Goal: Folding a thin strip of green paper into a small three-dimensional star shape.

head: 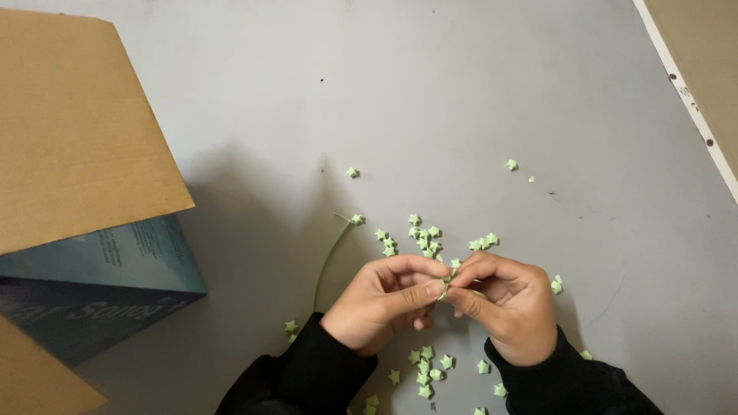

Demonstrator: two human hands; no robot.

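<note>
Two hands meet low in the view, both in black sleeves. The left hand (382, 303) is curled, thumb and forefinger pinched on a small green paper piece (447, 281); the right hand (507, 307) is curled the same way, its fingertips closed on the same piece from the 3 o'clock side, so the piece sits between the two thumbs and is mostly hidden. One thin green paper strip (327, 261) lies on the grey table (461, 92), running from the left wrist up toward 11 o'clock and ending beside a single star. Small green paper stars (423, 237) are scattered around the hands: about a dozen in a loose cluster at 12 o'clock just above the fingers, roughly eight more at 6 o'clock between the wrists, two apart at 12 o'clock farther up the table, one pair at 3 o'clock of the right hand, and one or two at 9 o'clock near the left sleeve; the exact total is hard to count where they overlap. One cardboard box (69, 115) with an open flap stands at 9 to 10 o'clock, well apart from the hands, its blue-green printed side facing the table. One pale board (703, 54) crosses the corner at 2 o'clock.
</note>
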